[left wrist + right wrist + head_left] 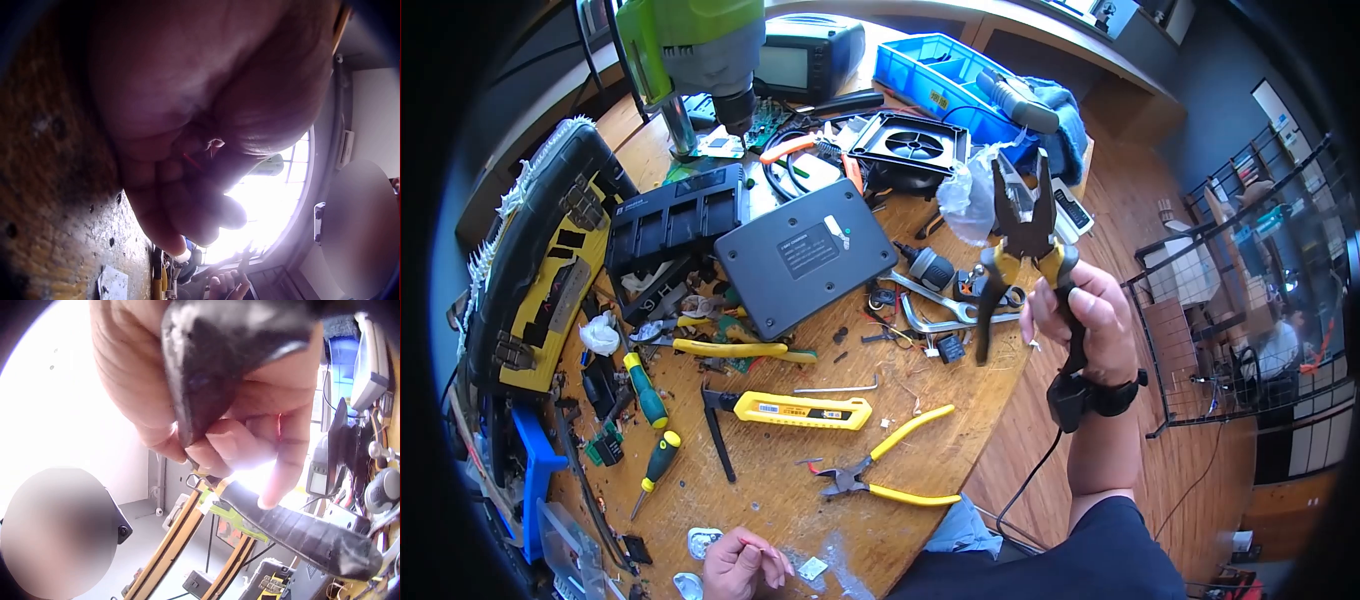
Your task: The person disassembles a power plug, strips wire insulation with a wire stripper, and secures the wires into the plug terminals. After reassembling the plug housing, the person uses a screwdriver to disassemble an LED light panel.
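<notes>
My right hand [1097, 325] holds a pair of combination pliers [1028, 238] up over the table's right edge. Their jaws point upward and stand apart. One dark handle lies in the palm, while the other handle [306, 537] swings out free with fingertips near it. At the table's front edge my left hand [745, 567] rests with its fingers loosely curled; nothing shows in its grip. Beside it lie a small white square piece [812, 569] and a white rounded piece [704, 542]. Yellow-handled diagonal cutters [858, 478] lie spread between the hands.
A yellow utility knife [802, 411], two screwdrivers [662, 455] and a grey charger box [805, 258] lie on the wooden table. Behind stand a green drill [700, 40] and a blue bin [930, 75]. A toolbox [550, 270] flanks the left side. A cable [1030, 490] hangs from my right wrist.
</notes>
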`<state>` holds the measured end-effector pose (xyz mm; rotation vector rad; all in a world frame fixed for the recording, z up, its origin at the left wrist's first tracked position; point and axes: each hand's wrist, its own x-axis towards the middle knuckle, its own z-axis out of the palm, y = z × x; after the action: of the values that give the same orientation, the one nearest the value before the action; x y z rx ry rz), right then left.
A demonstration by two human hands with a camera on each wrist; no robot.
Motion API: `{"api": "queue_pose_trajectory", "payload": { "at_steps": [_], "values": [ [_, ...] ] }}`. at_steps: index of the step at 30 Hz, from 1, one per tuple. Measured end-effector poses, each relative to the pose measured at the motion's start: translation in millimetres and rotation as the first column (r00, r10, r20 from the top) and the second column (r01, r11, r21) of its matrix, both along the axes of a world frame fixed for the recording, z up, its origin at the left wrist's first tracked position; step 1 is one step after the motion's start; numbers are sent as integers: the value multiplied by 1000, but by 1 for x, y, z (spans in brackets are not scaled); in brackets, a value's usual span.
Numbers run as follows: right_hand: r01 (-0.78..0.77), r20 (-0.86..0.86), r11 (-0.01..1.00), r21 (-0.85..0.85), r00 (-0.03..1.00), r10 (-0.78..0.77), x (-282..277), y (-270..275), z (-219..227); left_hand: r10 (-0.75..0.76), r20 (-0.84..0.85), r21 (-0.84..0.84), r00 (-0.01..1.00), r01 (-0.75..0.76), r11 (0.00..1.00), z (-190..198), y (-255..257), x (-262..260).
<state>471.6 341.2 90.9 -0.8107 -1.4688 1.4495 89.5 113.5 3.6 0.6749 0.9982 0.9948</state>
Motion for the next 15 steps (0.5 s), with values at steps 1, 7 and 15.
{"api": "queue_pose_trajectory", "payload": {
  "at_steps": [1, 7, 15],
  "values": [
    [-21, -9, 1000, -1, 1000, 21, -4, 0, 0, -24, -12, -84, 1000, 23, 996, 3, 0, -1],
    [16, -17, 1000, -20, 1000, -17, -20, -11, -1, -12, -16, -100, 1000, 10, 995, 6, 1, 0],
    [141, -43, 984, 112, 990, -137, -34, -19, 4, 2, -24, -94, 1000, -4, 996, 9, 3, 3]
  ]
}}
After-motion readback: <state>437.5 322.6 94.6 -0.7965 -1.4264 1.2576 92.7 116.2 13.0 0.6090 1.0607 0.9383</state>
